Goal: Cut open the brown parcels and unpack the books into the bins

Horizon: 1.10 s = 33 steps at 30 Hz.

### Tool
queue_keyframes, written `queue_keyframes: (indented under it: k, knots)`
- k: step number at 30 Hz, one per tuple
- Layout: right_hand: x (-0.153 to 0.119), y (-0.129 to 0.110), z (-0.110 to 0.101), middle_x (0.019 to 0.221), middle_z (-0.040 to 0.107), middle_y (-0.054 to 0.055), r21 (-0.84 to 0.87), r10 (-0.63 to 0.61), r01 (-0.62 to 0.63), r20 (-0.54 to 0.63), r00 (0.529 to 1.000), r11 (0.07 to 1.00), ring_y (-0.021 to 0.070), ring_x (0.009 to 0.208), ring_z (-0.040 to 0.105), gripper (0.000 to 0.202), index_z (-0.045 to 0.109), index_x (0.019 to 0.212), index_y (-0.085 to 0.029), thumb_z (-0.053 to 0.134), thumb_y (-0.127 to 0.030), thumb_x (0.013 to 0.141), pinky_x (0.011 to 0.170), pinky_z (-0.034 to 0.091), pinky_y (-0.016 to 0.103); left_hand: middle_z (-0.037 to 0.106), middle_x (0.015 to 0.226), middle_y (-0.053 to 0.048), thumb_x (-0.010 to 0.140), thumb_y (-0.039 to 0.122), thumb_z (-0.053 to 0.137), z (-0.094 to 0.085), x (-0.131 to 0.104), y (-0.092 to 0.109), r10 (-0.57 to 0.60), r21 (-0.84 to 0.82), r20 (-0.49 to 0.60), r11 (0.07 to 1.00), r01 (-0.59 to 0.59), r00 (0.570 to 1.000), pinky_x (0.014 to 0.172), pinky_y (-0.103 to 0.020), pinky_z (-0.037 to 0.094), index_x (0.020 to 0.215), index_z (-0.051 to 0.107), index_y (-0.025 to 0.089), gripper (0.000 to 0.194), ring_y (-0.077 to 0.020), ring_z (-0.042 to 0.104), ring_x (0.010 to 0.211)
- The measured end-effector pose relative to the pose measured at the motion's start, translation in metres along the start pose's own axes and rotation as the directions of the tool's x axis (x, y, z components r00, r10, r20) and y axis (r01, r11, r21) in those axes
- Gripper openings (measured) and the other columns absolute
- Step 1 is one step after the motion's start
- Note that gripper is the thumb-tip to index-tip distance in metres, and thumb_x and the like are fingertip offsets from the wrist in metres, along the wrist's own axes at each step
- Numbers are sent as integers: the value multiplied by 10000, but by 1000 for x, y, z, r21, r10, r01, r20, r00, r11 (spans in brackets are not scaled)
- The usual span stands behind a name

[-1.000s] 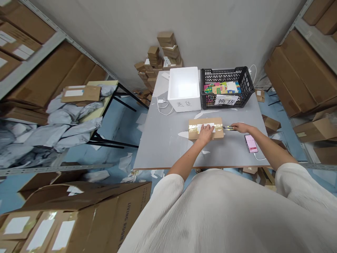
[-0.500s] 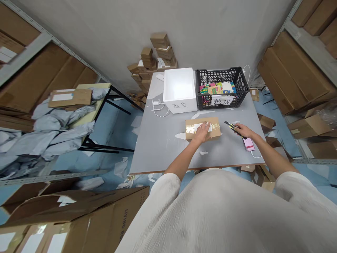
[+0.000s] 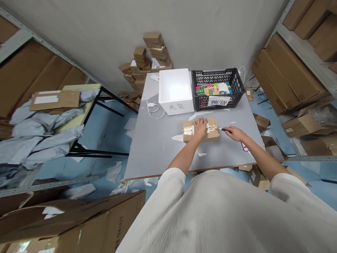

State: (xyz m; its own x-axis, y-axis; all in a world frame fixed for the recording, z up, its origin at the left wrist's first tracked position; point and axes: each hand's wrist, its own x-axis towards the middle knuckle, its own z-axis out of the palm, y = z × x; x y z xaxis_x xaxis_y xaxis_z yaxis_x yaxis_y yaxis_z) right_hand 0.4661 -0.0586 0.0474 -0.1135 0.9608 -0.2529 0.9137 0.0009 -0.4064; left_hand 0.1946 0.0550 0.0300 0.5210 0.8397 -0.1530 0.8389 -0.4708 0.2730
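A small taped cardboard box lies on the grey table, with a white label and shiny tape on its top. My left hand rests on the box top, fingers spread over the label. In my right hand is a box cutter, its tip at the right end of the box, over the tape. A pink-screened phone lies partly hidden beneath my right forearm.
Behind the box stand a white foam bin and a black crate holding colourful books. A charger with a white cable lies at left. Stacked boxes stand by the wall.
My right hand has moved left and brought the cutter from beside the box to its right end. My left hand stays on the box. The view has shifted slightly.
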Motion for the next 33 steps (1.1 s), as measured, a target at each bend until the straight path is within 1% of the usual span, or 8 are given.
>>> queue_keyframes:
  k: [5,9,12,18,23,26,30,33]
  knots:
    - [4,2,10,1273,691,163,-143,-10,7,-14,1000,990,343,1193,660,546,667,1599,-277,544,-441,1093,963,537,404,390,1798,-209,988,173,596,1,4,-4,-3,-49,38,999,5,999,1309,-649,302,1722,345,267,781,-369,345,1675]
    - [7,3,18,1246,677,156,-142,2,-11,-61,998,990,346,1178,647,533,674,1592,-299,543,-449,1098,967,528,411,378,1819,-172,1093,280,413,4,-6,-3,-5,-66,-11,998,4,1000,1313,-625,288,1757,311,273,672,-335,344,1679]
    - [4,5,24,1244,675,152,-129,-2,-12,-111,994,992,343,1152,642,526,676,1590,-318,544,-466,1103,971,526,413,371,1830,-156,1110,306,329,10,-14,-1,-11,-48,-64,999,8,998,1322,-596,276,1781,291,270,674,-315,314,1698]
    - [-2,9,32,1268,668,146,-36,26,-30,-110,994,999,330,1184,652,554,635,1632,-301,503,-473,1123,1007,541,404,383,1833,-134,1110,360,364,18,-18,1,-28,-25,-96,999,26,995,1325,-576,270,1814,235,287,719,-315,274,1719]
    - [6,8,37,1293,663,151,-52,40,-47,-114,993,998,338,1185,644,564,623,1642,-311,485,-499,1128,1016,534,411,411,1821,-132,1114,350,356,16,-20,2,-28,-14,-103,1000,27,994,1322,-588,269,1821,213,309,722,-311,282,1720]
    - [9,11,36,1310,655,167,-66,69,-80,-156,985,995,351,1182,623,578,631,1630,-282,467,-516,1129,1013,521,422,436,1806,-139,1118,347,351,17,-22,1,-41,-16,-106,999,39,994,1325,-599,255,1818,216,310,714,-297,288,1719]
    - [7,24,25,1338,648,182,-54,139,-157,-249,958,986,376,1218,606,619,595,1653,-253,492,-537,1113,1022,530,441,427,1813,-144,1097,344,397,22,-20,-1,-33,-31,-120,999,30,992,1334,-612,237,1803,262,296,720,-306,284,1721]
    - [5,33,15,1358,657,186,-26,124,-135,-255,959,991,390,1245,617,612,607,1635,-244,537,-507,1086,1043,540,473,408,1822,-151,1092,347,384,24,-17,-2,-40,-62,-124,998,33,991,1341,-602,238,1769,348,253,685,-314,289,1720]
